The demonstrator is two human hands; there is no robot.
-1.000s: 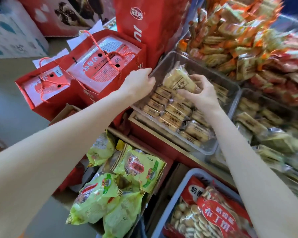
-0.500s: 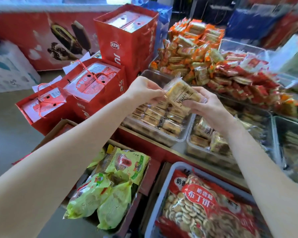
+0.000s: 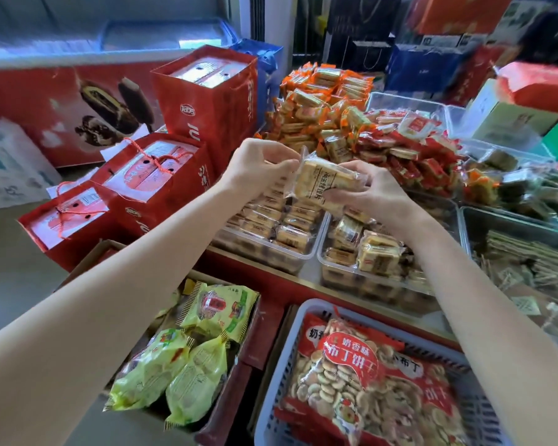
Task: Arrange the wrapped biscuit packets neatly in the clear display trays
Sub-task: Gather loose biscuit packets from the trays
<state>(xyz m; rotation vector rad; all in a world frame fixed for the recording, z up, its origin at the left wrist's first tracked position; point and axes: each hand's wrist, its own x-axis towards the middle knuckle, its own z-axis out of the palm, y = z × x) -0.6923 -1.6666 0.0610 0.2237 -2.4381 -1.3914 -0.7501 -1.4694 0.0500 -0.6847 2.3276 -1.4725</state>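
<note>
**Both hands on one packet, held above the left tray**

Both hands are up holding a single wrapped biscuit packet [image 3: 327, 185] in the air. The left hand [image 3: 261, 165] pinches the crinkly wrapper edge at the packet's left end, fingers curled in. The right hand [image 3: 372, 191] has its fingers wrapped around the packet's right side from underneath.

Taking the left tray [image 3: 268, 226] as the reference: the packet hangs just above its far right corner, not touching anything in it. That tray already holds neat rows of packets. Right beside it, touching on the right, is a second clear tray [image 3: 361, 252] with packets lying in a loose jumble. Behind the left tray there's a heap of orange packets [image 3: 322, 104]; to its left stand red gift bags [image 3: 155, 185]. In front of it and lower down sits a blue basket [image 3: 361, 381] with a big bag of round biscuits.
</note>
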